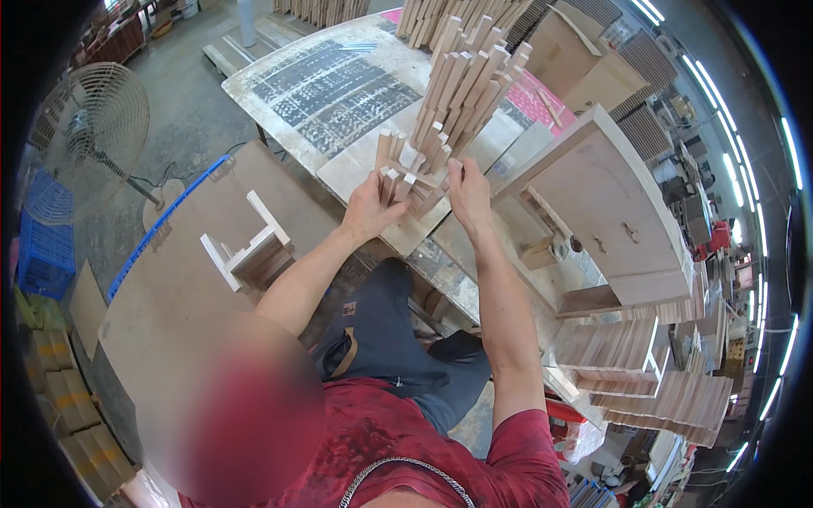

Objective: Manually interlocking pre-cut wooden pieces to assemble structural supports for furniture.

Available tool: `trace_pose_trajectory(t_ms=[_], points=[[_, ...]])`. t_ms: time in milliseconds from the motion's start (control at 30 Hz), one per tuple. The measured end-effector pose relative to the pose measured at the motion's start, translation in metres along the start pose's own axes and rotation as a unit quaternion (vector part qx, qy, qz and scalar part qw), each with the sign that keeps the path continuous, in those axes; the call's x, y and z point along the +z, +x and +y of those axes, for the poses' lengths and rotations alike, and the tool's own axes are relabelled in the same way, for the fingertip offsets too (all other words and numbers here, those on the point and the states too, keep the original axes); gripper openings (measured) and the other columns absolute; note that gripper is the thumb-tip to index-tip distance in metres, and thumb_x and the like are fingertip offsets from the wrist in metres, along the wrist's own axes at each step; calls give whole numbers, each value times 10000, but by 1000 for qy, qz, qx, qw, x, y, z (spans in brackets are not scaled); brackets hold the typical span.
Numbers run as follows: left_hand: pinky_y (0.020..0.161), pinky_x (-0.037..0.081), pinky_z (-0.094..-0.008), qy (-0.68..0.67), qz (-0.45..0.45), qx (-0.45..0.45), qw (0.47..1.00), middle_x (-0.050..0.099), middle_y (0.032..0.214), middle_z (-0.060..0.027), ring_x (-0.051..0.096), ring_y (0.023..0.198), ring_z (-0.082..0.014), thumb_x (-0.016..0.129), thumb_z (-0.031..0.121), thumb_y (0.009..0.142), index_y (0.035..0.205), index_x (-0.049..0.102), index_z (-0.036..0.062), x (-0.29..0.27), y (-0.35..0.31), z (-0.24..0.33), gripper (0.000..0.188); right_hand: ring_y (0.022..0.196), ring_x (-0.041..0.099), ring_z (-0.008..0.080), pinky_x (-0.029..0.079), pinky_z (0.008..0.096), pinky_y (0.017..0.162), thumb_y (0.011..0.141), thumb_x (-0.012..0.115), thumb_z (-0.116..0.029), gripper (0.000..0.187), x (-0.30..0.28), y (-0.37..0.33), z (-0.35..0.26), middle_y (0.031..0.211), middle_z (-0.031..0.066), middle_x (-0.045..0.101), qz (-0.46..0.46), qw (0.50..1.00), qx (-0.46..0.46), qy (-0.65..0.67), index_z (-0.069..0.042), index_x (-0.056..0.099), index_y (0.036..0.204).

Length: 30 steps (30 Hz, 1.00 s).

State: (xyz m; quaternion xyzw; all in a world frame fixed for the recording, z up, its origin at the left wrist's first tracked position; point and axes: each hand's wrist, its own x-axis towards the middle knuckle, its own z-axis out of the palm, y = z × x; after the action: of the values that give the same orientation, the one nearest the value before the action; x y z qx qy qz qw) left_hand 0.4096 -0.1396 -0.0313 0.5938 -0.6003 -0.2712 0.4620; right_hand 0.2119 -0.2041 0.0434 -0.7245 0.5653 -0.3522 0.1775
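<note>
At the near edge of the work table (334, 165), several short wooden sticks (410, 179) with square ends are gathered in a cluster. My left hand (370, 210) is closed around sticks on the left side of this cluster. On the right side, my right hand (470, 199) has its fingers pressed together beside a short wooden piece (430, 200). Whatever those fingertips hold is too small to make out. Just beyond the cluster rises a dense stack of long wooden strips (461, 89), leaning at an angle.
To the left, a brown board surface (182, 229) bears a small wooden assembly (258, 245). A large curved wooden panel (627, 203) stands at the right, above stacked wood pieces (610, 347). Cardboard boxes (584, 63) sit at the back; a caged fan (93, 118) stands far left.
</note>
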Motion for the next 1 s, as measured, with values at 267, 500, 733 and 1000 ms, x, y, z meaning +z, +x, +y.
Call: trace_pose_trajectory(t_ms=[267, 500, 733, 1000], points=[[701, 518, -402, -52, 94, 37, 993, 640, 868, -134, 630, 761, -245, 888, 384, 757, 1211, 550, -27, 5, -4, 23, 699, 859, 665, 350, 505, 424, 794, 1057, 546, -397, 408, -4, -7, 8, 918, 215, 687, -34, 998, 18, 59, -4, 642, 1106], [667, 518, -393, -8, 63, 39, 997, 649, 799, -115, 647, 700, -256, 831, 368, 851, 1350, 500, -21, 9, 6, -5, 714, 882, 704, 331, 531, 409, 807, 1039, 592, -258, 293, 4, 1, 8, 944, 176, 722, 1, 993, -32, 110, -33, 652, 1217], [701, 532, -425, 1, 140, 87, 986, 646, 795, -182, 657, 728, -348, 830, 325, 831, 1223, 526, -28, 20, -2, 6, 609, 914, 699, 352, 537, 422, 813, 1026, 609, -239, 276, -7, -11, 8, 932, 169, 720, 13, 998, -29, 60, -48, 656, 1219], [719, 519, -411, -26, 48, -3, 998, 631, 803, -159, 638, 741, -322, 870, 197, 752, 1065, 532, 12, 7, -4, -18, 497, 931, 685, 341, 553, 443, 817, 931, 691, -167, 196, 7, -30, -62, 913, 161, 720, -46, 956, -288, -17, -45, 723, 1080]])
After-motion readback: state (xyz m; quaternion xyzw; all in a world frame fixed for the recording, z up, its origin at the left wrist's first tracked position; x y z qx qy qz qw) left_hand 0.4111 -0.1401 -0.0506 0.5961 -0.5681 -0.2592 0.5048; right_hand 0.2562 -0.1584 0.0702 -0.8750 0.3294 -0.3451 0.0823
